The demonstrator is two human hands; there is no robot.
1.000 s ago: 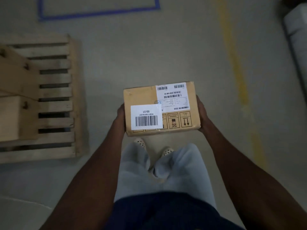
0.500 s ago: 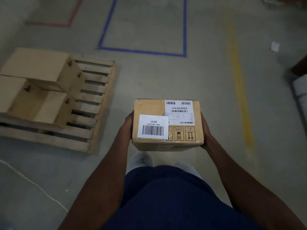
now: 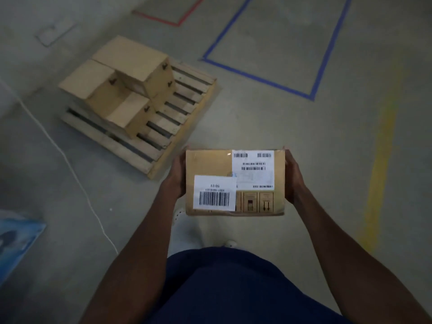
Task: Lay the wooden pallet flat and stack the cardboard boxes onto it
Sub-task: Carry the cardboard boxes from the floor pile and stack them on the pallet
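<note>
Now two hands point(image 3: 236, 181) hold one box point(image 3: 211, 163); three boxes point(image 3: 121, 90) top one pallet point(image 3: 163, 146).

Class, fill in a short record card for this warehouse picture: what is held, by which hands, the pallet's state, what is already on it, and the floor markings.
held item: labelled cardboard box
hands: left hand and right hand grip opposite sides
pallet: wooden pallet flat on floor, ahead and left
load on pallet: stacked cardboard boxes; exact count unclear
free space: bare slats on its right part
floor markings: blue tape outline, red tape corner, yellow line
other: white cable on floor
</note>
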